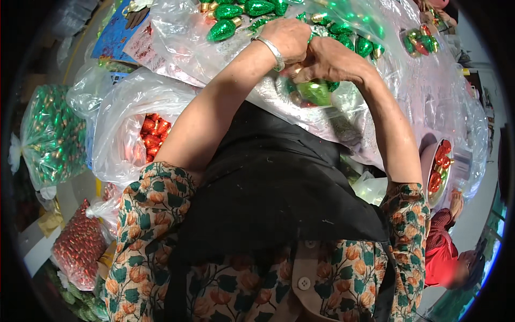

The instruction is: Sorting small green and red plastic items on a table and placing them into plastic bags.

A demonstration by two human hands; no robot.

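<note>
At the top middle of the head view, my two hands meet over a plastic-covered table. My left hand [285, 40], with a bracelet on its wrist, is closed, fingertips turned in toward the other hand. Closed too is my right hand [333, 58], its fingers curled against the left. A bit of green shows between them, but what they pinch is mostly hidden. Just below the right hand is a blurred green ornament [316, 93] in a clear wrap; whether the hand holds it I cannot tell. Shiny green bulb-shaped ornaments [259, 7] with gold caps lie just beyond the hands.
An open clear bag of red ornaments [155, 134] stands left of my left forearm. Further left are a tied bag of green ornaments [53, 134] and a bag of small red pieces [80, 247]. A small cluster [420, 42] lies right. Another person in red [445, 257] sits at lower right.
</note>
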